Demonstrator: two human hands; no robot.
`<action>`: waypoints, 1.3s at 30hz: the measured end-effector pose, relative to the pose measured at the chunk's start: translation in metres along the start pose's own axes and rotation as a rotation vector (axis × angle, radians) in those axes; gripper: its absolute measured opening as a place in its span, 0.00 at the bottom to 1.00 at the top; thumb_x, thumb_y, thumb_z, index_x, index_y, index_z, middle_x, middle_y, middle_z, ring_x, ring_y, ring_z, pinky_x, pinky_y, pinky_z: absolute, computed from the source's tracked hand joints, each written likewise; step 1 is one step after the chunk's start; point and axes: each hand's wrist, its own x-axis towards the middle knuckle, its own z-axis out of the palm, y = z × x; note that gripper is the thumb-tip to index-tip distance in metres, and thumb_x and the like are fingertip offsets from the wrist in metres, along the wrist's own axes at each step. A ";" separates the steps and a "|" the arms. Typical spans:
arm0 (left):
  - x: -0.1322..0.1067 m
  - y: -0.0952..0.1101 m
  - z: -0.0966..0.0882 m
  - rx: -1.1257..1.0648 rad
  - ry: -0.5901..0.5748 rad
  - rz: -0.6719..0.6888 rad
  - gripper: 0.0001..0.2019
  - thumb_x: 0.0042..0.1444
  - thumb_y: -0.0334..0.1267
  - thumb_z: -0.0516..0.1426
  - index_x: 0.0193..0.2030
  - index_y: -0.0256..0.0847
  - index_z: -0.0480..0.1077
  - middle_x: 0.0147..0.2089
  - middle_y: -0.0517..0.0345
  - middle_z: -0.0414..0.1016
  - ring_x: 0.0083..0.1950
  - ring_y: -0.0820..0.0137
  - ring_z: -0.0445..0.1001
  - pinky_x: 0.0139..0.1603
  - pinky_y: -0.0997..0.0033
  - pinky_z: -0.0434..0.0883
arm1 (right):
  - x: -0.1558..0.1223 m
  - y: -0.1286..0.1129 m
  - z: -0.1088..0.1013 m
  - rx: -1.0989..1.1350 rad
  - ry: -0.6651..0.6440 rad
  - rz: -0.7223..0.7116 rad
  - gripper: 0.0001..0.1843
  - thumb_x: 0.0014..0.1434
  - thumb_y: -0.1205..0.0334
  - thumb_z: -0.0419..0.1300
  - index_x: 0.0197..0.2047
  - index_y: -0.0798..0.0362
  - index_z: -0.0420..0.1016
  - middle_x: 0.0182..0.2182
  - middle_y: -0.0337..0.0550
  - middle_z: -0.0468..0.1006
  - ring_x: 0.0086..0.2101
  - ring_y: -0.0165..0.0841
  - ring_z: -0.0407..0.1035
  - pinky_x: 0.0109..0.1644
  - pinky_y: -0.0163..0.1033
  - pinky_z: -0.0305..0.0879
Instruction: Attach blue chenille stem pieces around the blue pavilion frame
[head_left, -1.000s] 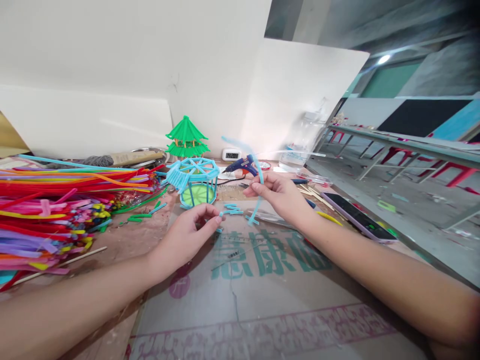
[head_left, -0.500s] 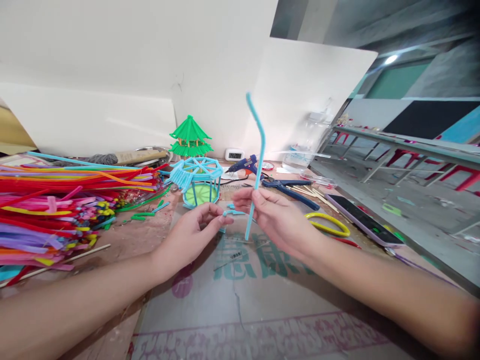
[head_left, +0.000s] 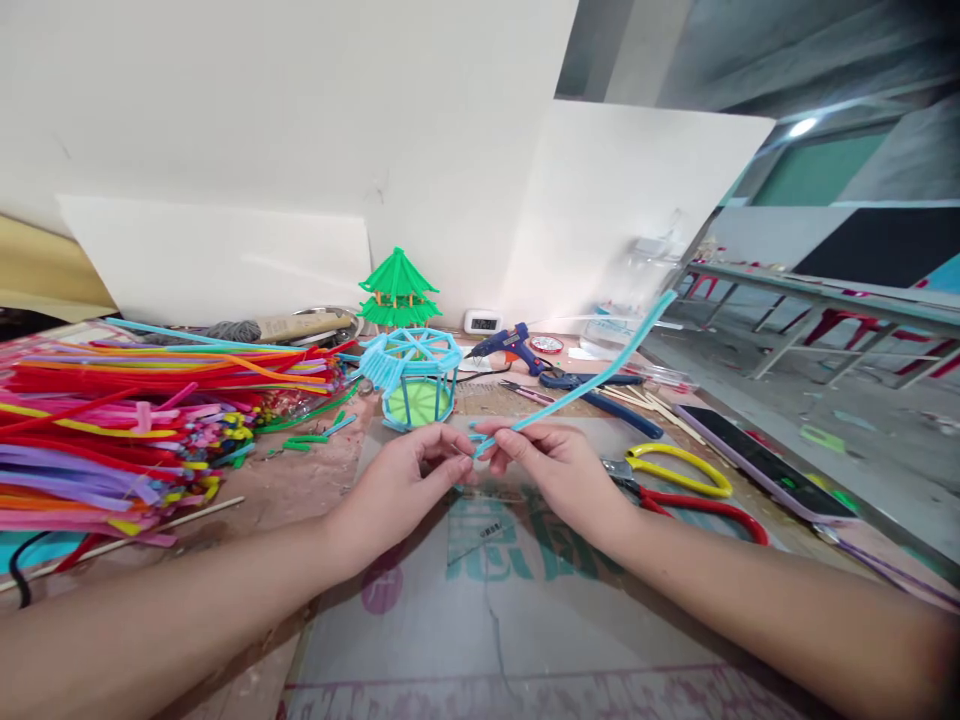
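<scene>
Between the fingertips of my right hand (head_left: 551,460) is a long light-blue pipe cleaner (head_left: 589,385), slanting up to the right with a bend near its far end. Its lower end meets the fingertips of my left hand (head_left: 424,465), which is closed in a pinch on a short light-blue pipe cleaner piece, mostly hidden by the fingers. Just beyond my hands stands a light-blue pavilion frame (head_left: 418,350) of pipe cleaners with a green floor. Part of its roof is covered on the left. Behind it rises a green tiered roof (head_left: 399,285).
Bundles of coloured pipe cleaners (head_left: 97,420) lie at left. To the right are a blue glue gun (head_left: 506,342), blue-handled pliers (head_left: 615,408), scissors with yellow and red handles (head_left: 679,465) and a phone (head_left: 757,460). A small digital clock (head_left: 482,321) stands behind.
The long pipe cleaner has swung from nearly upright to slanting right, and its lower end has come to my left fingertips. My hands have drawn closer together. The view has shifted slightly.
</scene>
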 end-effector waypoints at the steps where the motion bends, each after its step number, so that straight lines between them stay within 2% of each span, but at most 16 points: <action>1: 0.000 -0.001 0.000 -0.001 0.005 0.002 0.08 0.61 0.39 0.55 0.44 0.40 0.69 0.38 0.58 0.78 0.41 0.70 0.77 0.43 0.71 0.71 | 0.000 0.000 0.001 0.013 -0.008 -0.003 0.15 0.59 0.52 0.60 0.42 0.53 0.82 0.26 0.40 0.79 0.30 0.32 0.72 0.41 0.40 0.70; 4: 0.000 -0.003 0.000 -0.024 0.020 -0.012 0.09 0.60 0.39 0.56 0.47 0.41 0.68 0.38 0.59 0.79 0.41 0.69 0.78 0.43 0.70 0.71 | 0.002 0.002 0.003 0.099 -0.095 0.039 0.15 0.57 0.54 0.63 0.45 0.51 0.80 0.32 0.41 0.81 0.34 0.34 0.75 0.43 0.41 0.72; 6: 0.000 -0.004 0.000 -0.049 0.026 -0.023 0.10 0.60 0.39 0.56 0.47 0.41 0.65 0.36 0.60 0.79 0.40 0.69 0.78 0.43 0.70 0.71 | 0.003 0.005 0.004 0.168 -0.162 0.088 0.18 0.56 0.55 0.65 0.49 0.51 0.78 0.37 0.42 0.81 0.38 0.35 0.76 0.46 0.43 0.72; 8: 0.000 -0.005 0.000 -0.075 0.031 -0.030 0.09 0.60 0.40 0.57 0.45 0.42 0.63 0.35 0.61 0.79 0.39 0.70 0.78 0.42 0.71 0.71 | 0.005 0.008 0.005 0.207 -0.182 0.114 0.20 0.54 0.55 0.66 0.50 0.51 0.77 0.38 0.42 0.81 0.39 0.35 0.76 0.47 0.43 0.72; 12: 0.001 -0.006 0.000 -0.082 0.026 -0.031 0.08 0.59 0.41 0.57 0.41 0.42 0.63 0.35 0.60 0.80 0.39 0.69 0.79 0.40 0.71 0.71 | 0.005 0.011 0.007 0.190 -0.155 0.137 0.13 0.52 0.54 0.67 0.38 0.53 0.79 0.32 0.40 0.82 0.33 0.33 0.75 0.42 0.41 0.72; 15: 0.001 -0.006 0.000 -0.049 0.017 -0.039 0.09 0.59 0.41 0.57 0.42 0.42 0.64 0.35 0.59 0.80 0.39 0.68 0.79 0.40 0.70 0.71 | 0.004 0.009 0.007 0.149 -0.165 0.138 0.13 0.51 0.51 0.67 0.32 0.53 0.78 0.28 0.39 0.80 0.31 0.33 0.74 0.39 0.40 0.71; 19: 0.001 0.000 -0.002 0.053 0.012 -0.010 0.11 0.62 0.44 0.54 0.46 0.41 0.69 0.37 0.57 0.80 0.39 0.68 0.77 0.41 0.70 0.71 | 0.005 0.008 0.005 0.107 -0.104 0.091 0.15 0.54 0.49 0.65 0.33 0.54 0.75 0.26 0.38 0.77 0.28 0.30 0.70 0.35 0.37 0.68; 24: 0.001 0.003 -0.004 0.222 0.053 0.032 0.18 0.65 0.49 0.48 0.37 0.41 0.75 0.37 0.58 0.78 0.40 0.66 0.74 0.42 0.71 0.70 | 0.005 0.011 0.001 0.086 -0.056 0.026 0.17 0.56 0.47 0.63 0.35 0.53 0.72 0.25 0.37 0.74 0.27 0.29 0.68 0.33 0.35 0.66; 27: 0.001 0.003 -0.005 0.265 0.042 0.022 0.18 0.63 0.50 0.51 0.36 0.42 0.77 0.35 0.58 0.78 0.39 0.66 0.74 0.43 0.69 0.70 | 0.004 0.012 0.001 0.055 -0.078 0.014 0.16 0.58 0.47 0.62 0.34 0.53 0.72 0.25 0.36 0.73 0.27 0.29 0.68 0.33 0.35 0.65; 31: 0.002 0.002 -0.004 0.260 0.009 0.043 0.16 0.61 0.49 0.53 0.39 0.44 0.78 0.38 0.59 0.80 0.40 0.65 0.75 0.44 0.69 0.70 | 0.004 0.014 0.003 0.006 -0.103 0.012 0.16 0.58 0.48 0.61 0.34 0.53 0.72 0.26 0.37 0.74 0.28 0.29 0.68 0.34 0.36 0.66; 39: 0.002 0.003 -0.003 0.342 -0.014 0.069 0.14 0.62 0.45 0.53 0.33 0.42 0.75 0.33 0.60 0.77 0.36 0.68 0.73 0.40 0.72 0.68 | 0.002 0.011 0.003 -0.011 -0.116 0.004 0.16 0.59 0.48 0.61 0.31 0.53 0.71 0.26 0.38 0.75 0.29 0.30 0.70 0.35 0.37 0.68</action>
